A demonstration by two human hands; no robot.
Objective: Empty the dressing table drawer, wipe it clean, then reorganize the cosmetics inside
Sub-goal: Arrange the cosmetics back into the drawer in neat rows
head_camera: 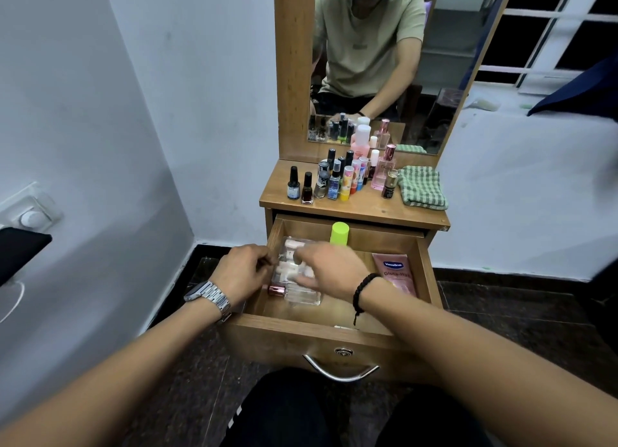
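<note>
From the head view, both my hands are down in the open drawer [424, 262] at the clear organizer [302, 272]. My left hand [242, 272] curls at its edge and my right hand [329, 272] blurs over it, so I cannot tell either grip. Tipping it could spill the small tubes or knock the green-capped bottle [339, 234]. The Vaseline tube [394, 272] lies right; the worktop bottles [337, 179] stand crowded.

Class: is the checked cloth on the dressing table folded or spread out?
Folded: the checked cloth lies as a compact bundle with layered edges beside the bottles.
</note>
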